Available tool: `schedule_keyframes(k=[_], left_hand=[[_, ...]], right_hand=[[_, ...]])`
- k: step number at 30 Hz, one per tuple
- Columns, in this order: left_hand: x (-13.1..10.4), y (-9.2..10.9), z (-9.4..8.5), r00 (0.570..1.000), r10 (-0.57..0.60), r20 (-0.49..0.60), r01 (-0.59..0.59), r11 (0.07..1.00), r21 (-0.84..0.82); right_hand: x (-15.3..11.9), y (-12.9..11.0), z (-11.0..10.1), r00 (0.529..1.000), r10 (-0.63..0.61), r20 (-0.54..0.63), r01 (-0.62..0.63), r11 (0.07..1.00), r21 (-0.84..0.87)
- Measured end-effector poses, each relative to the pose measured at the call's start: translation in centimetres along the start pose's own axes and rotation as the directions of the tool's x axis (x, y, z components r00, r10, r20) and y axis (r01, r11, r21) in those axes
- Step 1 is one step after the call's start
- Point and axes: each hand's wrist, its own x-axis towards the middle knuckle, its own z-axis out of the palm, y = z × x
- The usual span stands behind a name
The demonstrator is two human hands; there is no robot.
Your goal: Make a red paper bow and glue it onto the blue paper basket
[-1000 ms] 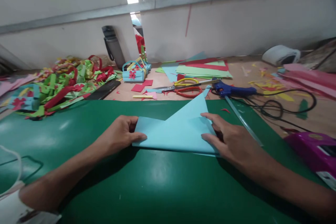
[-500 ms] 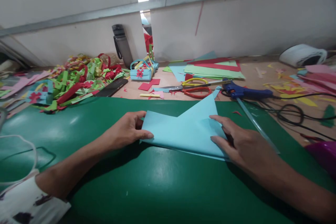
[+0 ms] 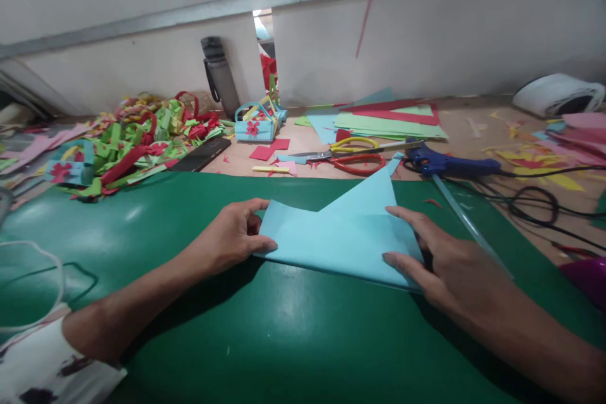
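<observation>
A folded sheet of light blue paper [image 3: 326, 233] lies just over the green mat [image 3: 284, 341], with a pointed flap rising at its upper right. My left hand [image 3: 239, 230] pinches its left end, thumb on top and fingers partly hidden behind. At the right end, my right hand [image 3: 426, 249] grips the paper between thumb and fingers; some fingertips are out of sight. Beyond the paper lie scissors [image 3: 357, 163] with red and yellow handles and a blue glue gun [image 3: 449, 163].
Paper strips [image 3: 123, 145] heap at the back left beside a phone [image 3: 201, 154] and a grey bottle [image 3: 221, 79]. A small blue paper bag [image 3: 254, 130] stands near stacked coloured sheets [image 3: 388, 126]. Black cable [image 3: 534, 205] coils at right, below a white roll [image 3: 558, 93].
The right end of the paper has shifted slightly to the right with my right hand, and its surface lies flatter. My left hand keeps its hold. The view has moved a little.
</observation>
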Motion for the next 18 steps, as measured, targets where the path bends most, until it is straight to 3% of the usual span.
schedule_keyframes(k=[5, 12, 18], left_hand=[[-0.1, -0.1, 0.0, 1.0, 0.02, 0.003, -0.02, 1.0, 0.024], [-0.1, -0.5, 0.1, 0.997, 0.053, -0.05, -0.049, 0.996, 0.072], [-0.2, -0.7, -0.1, 0.998, 0.051, 0.044, -0.049, 0.998, -0.043]], right_hand=[[0.1, 0.0, -0.5, 0.996, 0.076, 0.036, -0.08, 0.988, 0.13], [0.1, -0.2, -0.2, 0.998, 0.055, 0.033, -0.057, 0.996, 0.067], [-0.1, -1.7, -1.5, 0.982, 0.103, 0.158, -0.113, 0.992, 0.051]])
